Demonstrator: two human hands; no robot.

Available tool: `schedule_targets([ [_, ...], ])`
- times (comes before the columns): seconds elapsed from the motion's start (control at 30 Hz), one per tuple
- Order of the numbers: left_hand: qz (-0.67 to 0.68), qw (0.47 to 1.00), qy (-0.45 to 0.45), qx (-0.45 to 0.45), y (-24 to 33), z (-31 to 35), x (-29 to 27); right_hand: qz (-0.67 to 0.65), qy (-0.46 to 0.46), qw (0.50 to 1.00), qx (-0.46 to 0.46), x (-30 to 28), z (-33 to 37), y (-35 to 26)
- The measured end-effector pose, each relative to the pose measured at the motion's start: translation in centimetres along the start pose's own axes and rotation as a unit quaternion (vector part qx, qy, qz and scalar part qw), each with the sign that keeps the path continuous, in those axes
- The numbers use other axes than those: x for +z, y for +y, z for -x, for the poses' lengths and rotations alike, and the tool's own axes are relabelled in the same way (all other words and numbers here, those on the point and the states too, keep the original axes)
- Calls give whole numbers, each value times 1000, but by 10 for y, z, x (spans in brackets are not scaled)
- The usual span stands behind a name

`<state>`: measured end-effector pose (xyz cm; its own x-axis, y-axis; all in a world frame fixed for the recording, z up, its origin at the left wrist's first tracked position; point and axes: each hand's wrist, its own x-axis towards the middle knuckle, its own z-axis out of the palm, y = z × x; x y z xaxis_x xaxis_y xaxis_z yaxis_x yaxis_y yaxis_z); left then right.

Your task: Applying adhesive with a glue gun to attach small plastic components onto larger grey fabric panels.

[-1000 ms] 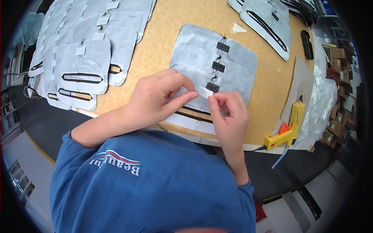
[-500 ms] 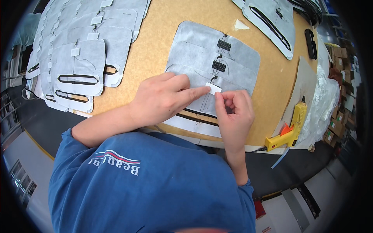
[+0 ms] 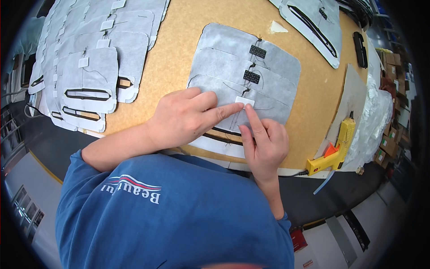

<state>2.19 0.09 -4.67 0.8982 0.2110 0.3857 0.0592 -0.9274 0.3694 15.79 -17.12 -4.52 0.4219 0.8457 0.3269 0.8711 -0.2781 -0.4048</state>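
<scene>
My left hand [image 3: 187, 115] has its index finger stretched out, tip on the white tag [image 3: 244, 101], the other fingers curled under. My right hand [image 3: 267, 139] is half open, index finger straight with its tip at the tag's near edge, thumb apart, the rest bent. Neither hand grips anything; I have just the two fingertips at the tag, almost meeting.

The tag lies flat on the grey panel [image 3: 219, 54], in line with two black patches [image 3: 257, 51] farther from me, with thin threads running between them. The panel lies on the counter [image 3: 172, 58], right in front of me. To my left, more panels [image 3: 101, 67] overlap, bearing white tags of their own. To my right, near the counter's edge, are a yellow glue gun [image 3: 331, 152] and a grey board [image 3: 345, 105].
</scene>
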Motion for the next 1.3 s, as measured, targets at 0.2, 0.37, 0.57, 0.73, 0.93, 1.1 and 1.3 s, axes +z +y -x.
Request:
schedule_targets([
  [0.2,-7,1000,-10,-2,-1,-1,0,21,2,1000,-15,2,1,2],
  [0.37,1,1000,-2,-2,-2,0,1,-17,4,999,36,0,-3,-1],
  [0.57,-17,1000,0,-5,-1,0,1,-13,2,1000,17,2,-2,2],
  [0.73,-30,999,-7,-10,0,-1,1,4,0,1000,10,2,-2,2],
  [0.93,-18,1000,2,-8,-2,-1,1,-48,32,998,40,5,2,5],
  [1.1,-15,1000,-7,11,-1,-1,0,-41,12,999,8,1,-1,4],
  [1.3,-24,1000,-2,0,0,-3,2,0,3,1000,3,1,-1,3],
])
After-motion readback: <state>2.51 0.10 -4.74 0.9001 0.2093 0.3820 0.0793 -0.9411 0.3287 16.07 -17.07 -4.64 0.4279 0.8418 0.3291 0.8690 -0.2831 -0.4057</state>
